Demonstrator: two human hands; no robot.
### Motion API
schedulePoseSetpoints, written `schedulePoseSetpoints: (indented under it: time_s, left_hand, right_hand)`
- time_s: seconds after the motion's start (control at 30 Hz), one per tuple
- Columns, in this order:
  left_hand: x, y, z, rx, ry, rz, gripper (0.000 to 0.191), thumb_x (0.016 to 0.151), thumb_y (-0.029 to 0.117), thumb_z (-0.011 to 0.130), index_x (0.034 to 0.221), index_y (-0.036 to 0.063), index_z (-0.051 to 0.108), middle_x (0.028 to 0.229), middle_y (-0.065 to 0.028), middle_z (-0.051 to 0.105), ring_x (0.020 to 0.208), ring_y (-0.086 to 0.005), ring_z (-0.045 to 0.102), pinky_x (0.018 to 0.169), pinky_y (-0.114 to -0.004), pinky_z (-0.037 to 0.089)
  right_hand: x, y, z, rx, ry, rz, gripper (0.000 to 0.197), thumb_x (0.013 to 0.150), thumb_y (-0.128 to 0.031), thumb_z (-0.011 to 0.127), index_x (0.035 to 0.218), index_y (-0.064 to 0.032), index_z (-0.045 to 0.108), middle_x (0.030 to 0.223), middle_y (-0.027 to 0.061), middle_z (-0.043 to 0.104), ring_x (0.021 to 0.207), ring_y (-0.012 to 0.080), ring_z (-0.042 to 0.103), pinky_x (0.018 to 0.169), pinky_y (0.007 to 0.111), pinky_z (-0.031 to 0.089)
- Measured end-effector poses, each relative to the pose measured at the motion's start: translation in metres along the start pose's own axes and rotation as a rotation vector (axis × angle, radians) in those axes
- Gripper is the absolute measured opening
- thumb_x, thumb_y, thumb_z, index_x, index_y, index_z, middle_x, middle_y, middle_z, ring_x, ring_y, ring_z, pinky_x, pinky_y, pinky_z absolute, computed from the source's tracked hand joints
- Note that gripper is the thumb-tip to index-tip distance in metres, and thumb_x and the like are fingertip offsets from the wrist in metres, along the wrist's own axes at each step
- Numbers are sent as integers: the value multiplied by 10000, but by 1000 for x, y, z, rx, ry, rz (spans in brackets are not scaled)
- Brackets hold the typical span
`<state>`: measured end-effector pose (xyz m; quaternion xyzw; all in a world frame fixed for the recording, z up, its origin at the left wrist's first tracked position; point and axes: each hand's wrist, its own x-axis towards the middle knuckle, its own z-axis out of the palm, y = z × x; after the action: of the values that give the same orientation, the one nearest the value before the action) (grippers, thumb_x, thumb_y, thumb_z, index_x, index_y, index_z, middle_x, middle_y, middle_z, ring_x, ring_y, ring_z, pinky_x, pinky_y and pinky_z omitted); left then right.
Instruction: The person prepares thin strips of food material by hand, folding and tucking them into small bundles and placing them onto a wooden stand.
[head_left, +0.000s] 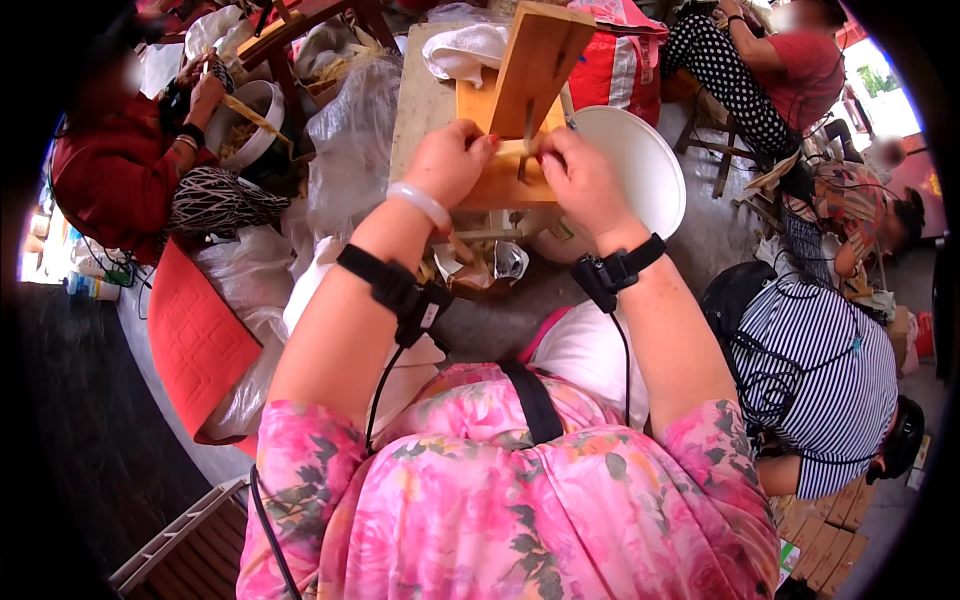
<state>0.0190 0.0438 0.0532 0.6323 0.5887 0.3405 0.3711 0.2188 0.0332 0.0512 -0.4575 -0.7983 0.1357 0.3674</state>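
Both my hands meet at a wooden stand with an upright board (536, 67) and a flat wooden base (506, 191). Between my fingertips a small pale strip (512, 148) lies across the base, just below the foot of the board. My left hand (452, 161) pinches its left end, and my right hand (577, 169) is at its right end beside a thin metal piece (528, 124). A folded white cloth (466, 51) lies behind the base, on a grey tabletop (420, 97).
A large white bucket (660, 172) stands right of the stand. Plastic bags (352, 127) lie to the left, near a co-worker holding a strip over a bucket (274, 112). Several co-workers sit at the right. Cables run from my wrist straps.
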Motion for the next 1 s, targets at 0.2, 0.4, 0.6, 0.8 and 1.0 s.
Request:
schedulePoseSetpoints:
  time_s: [0.2, 0.4, 0.6, 0.8, 1.0]
  left_hand:
    - [-19, -14, -10, -478, -233, -73, 232, 952, 248, 550, 902, 30, 612, 683, 23, 522, 611, -69, 443, 555, -230, 358]
    - [-61, 8, -10, -1050, -610, -283, 161, 955, 208, 548, 888, 62, 560, 699, 26, 497, 567, -42, 391, 490, -174, 290]
    - [-84, -26, -24, -1253, -580, -260, 134, 925, 191, 596, 936, 59, 584, 757, 12, 556, 593, -47, 429, 529, -174, 348]
    - [-95, -17, 4, -427, -303, 483, 298, 846, -8, 568, 1138, 32, 607, 943, -91, 669, 804, -209, 633, 711, -313, 501]
    - [-87, -27, 13, 35, -546, 614, 241, 844, -18, 569, 1077, 37, 596, 982, -93, 611, 906, -249, 583, 807, -339, 477]
  right_hand:
    - [-21, 9, -27, -341, 223, -154, 243, 807, -65, 586, 1049, -62, 606, 1020, 127, 630, 966, 324, 586, 877, 424, 442]
    - [-35, -60, -27, -87, 40, -369, 267, 780, -48, 637, 1046, -61, 618, 888, 94, 609, 804, 292, 575, 726, 385, 451]
    - [-58, -70, -30, -231, 29, -375, 262, 821, -33, 552, 1069, -74, 626, 665, 74, 480, 616, 273, 504, 588, 392, 416]
    - [-77, -93, -3, 244, -238, -248, 177, 776, -27, 577, 951, -45, 559, 786, 106, 594, 754, 306, 594, 672, 405, 469]
    - [-79, -72, -3, -53, -150, -410, 179, 765, -49, 574, 943, -51, 554, 727, 84, 544, 675, 278, 550, 612, 375, 438]
